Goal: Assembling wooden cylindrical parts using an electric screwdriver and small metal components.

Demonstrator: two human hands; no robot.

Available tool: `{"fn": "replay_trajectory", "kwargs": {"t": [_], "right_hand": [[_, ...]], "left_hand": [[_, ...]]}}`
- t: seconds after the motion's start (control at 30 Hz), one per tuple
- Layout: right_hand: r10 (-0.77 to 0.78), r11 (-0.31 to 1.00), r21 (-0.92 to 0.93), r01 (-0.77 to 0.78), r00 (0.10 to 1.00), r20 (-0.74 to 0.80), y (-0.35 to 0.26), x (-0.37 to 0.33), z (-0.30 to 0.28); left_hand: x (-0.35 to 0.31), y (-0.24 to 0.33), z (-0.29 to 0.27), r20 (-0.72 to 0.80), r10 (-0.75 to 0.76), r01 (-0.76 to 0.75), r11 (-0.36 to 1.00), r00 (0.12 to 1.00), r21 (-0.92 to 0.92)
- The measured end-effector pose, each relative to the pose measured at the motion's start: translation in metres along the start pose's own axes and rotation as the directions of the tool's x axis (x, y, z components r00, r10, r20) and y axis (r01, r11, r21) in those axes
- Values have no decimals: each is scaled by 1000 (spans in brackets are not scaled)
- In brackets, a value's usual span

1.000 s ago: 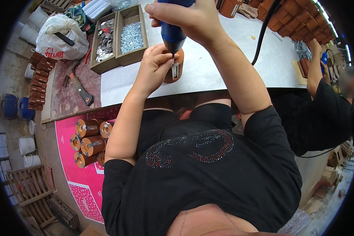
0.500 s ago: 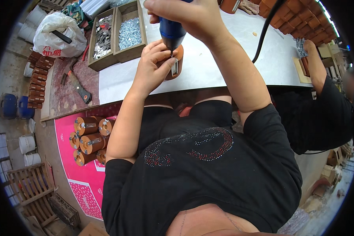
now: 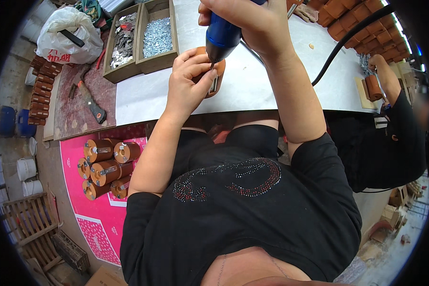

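Note:
My right hand [image 3: 258, 21] is wrapped round a blue power screwdriver [image 3: 222, 37], held upright with its bit pointing down. Beneath the bit, a reddish-brown cylinder [image 3: 219, 71] with a metal strip on its side lies on the white-covered table [image 3: 252, 88]. My left hand [image 3: 189, 78] grips the cylinder from the left, thumb and fingertips close round the bit's tip. Whether a screw sits between those fingertips is too small to tell. Left of my hands, a wooden tray [image 3: 175, 35] holds silvery screws [image 3: 158, 38] and flat metal pieces [image 3: 124, 40].
A black cable [image 3: 338, 45] arches over the table's right side. A hammer-like tool [image 3: 91, 102] and white plastic bag [image 3: 64, 40] lie left. Finished-looking brown cylinders [image 3: 107, 172] stand low left; more are stacked far right. A co-worker's arm [image 3: 388, 78] reaches in from the right.
The screwdriver and my right hand have shifted slightly right and down in the picture. My left hand stays on the cylinder. At right, the co-worker's hand and a brown cylinder have moved.

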State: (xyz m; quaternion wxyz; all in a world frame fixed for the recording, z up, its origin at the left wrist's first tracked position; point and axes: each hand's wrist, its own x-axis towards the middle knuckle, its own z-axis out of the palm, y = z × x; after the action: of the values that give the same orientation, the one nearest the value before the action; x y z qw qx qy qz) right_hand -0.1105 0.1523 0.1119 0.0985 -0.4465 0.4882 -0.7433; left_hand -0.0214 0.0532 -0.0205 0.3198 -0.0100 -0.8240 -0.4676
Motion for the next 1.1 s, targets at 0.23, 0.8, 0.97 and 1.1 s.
{"fn": "replay_trajectory", "kwargs": {"t": [0.23, 0.8, 0.97, 1.1], "right_hand": [[-16, 998, -60, 17, 1000, 14, -1, 0, 1], [-5, 999, -36, 3, 999, -33, 2, -2, 2], [82, 991, -114, -74, 994, 66, 1, 2, -3], [55, 986, -163, -30, 987, 152, 3, 4, -4]], "left_hand": [[0, -2, 1, -9, 3, -3, 1000, 1000, 10], [1, 5, -1, -25, 27, -24, 995, 999, 94], [-1, 4, 3, -28, 36, -33, 996, 999, 82], [0, 5, 4, -19, 12, -11, 998, 1000, 54]]}}
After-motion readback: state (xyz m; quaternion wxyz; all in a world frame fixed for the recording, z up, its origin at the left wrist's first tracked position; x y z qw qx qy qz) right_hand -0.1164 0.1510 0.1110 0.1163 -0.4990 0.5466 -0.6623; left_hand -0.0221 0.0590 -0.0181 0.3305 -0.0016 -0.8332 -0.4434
